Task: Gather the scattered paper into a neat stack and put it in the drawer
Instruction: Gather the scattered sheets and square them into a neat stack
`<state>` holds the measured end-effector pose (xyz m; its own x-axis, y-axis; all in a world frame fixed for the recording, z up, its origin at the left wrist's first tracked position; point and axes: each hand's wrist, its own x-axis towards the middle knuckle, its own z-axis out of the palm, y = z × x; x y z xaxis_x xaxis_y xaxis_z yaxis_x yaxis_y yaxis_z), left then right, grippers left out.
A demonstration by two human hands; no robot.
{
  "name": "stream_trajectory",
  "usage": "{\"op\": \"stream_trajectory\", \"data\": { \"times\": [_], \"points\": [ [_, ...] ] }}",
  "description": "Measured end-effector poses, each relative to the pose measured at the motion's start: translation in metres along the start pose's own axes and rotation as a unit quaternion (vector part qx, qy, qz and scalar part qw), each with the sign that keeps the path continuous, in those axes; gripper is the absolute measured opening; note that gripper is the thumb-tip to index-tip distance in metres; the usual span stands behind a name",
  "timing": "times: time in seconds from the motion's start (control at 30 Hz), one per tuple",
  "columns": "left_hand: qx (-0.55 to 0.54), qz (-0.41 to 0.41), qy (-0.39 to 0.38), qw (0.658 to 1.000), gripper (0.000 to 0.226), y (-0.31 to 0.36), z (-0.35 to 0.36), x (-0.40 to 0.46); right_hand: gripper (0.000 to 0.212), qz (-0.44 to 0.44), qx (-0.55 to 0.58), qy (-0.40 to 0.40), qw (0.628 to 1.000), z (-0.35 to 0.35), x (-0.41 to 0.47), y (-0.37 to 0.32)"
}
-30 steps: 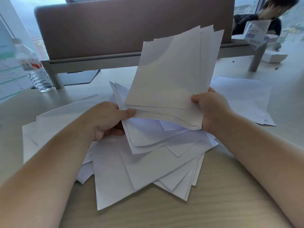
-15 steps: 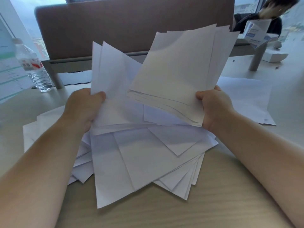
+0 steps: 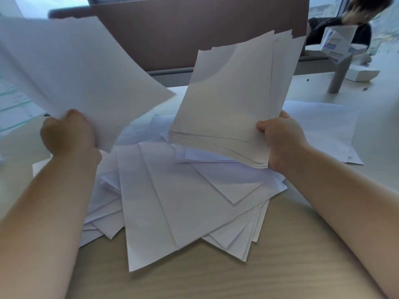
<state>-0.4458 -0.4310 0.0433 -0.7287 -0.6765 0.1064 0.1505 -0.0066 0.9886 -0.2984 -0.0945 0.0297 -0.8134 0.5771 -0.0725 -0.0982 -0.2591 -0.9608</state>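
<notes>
Left hand (image 3: 69, 134) has swung up and out from the pile, grip clenched on a few loose sheets (image 3: 82, 67), blurred mid-swing. Right hand (image 3: 280, 143) pinches the gathered stack (image 3: 233, 98) upright over mid-surface (image 3: 216, 277), edges roughly aligned. Next they probably merge. Scattered paper (image 3: 183, 197) fans toward the near edge; no drawer visible.

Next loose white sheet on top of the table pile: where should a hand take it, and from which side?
Probably its near corner, which juts out over the sheets below. Come from the near side, thumb on top and fingers beneath; the overhang leaves an edge to pinch.
</notes>
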Motion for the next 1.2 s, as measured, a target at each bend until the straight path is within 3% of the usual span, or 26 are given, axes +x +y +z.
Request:
{"op": "stream_trajectory", "data": {
  "times": [0.2, 0.3, 0.4, 0.5, 0.57, 0.8, 1.0, 1.1, 1.2],
  "points": [
    [-0.025, -0.109, -0.110, 0.988, 0.016, 0.003, 0.004, -0.019, 0.036, -0.013, -0.067, -0.030, 0.997, 0.004, -0.003, 0.002],
    [0.004, -0.041, -0.168, 0.985, 0.031, 0.002, 0.011, -0.030, 0.033, -0.020, -0.092, -0.055, 0.994, 0.006, -0.006, 0.003],
    [0.021, 0.004, -0.200, 0.980, 0.017, -0.002, 0.016, -0.042, 0.031, -0.026, -0.090, -0.076, 0.993, 0.007, -0.006, 0.005],
    [0.046, -0.004, -0.277, 0.960, 0.033, -0.004, 0.017, -0.049, 0.029, -0.030, -0.083, -0.092, 0.992, 0.007, -0.005, 0.005],
    [0.042, -0.028, -0.307, 0.950, 0.031, -0.009, 0.018, -0.048, 0.027, -0.031, -0.070, -0.103, 0.992, 0.006, -0.005, 0.005],
    [0.033, -0.049, -0.369, 0.928, 0.018, -0.017, 0.028, -0.077, 0.026, 0.002, -0.016, -0.176, 0.984, 0.011, -0.012, 0.007],
    [0.038, 0.023, -0.372, 0.927, 0.034, -0.014, 0.024, -0.079, 0.025, 0.053, 0.000, -0.225, 0.973, 0.012, -0.017, 0.005],
    [0.028, 0.052, -0.363, 0.930, 0.027, -0.010, 0.022, -0.085, 0.015, 0.052, -0.032, -0.257, 0.964, 0.012, -0.018, 0.010],
    [0.021, 0.057, -0.370, 0.927, 0.008, -0.003, 0.022, -0.090, 0.023, 0.028, -0.073, -0.215, 0.974, 0.012, -0.012, 0.015]
  ]
}}
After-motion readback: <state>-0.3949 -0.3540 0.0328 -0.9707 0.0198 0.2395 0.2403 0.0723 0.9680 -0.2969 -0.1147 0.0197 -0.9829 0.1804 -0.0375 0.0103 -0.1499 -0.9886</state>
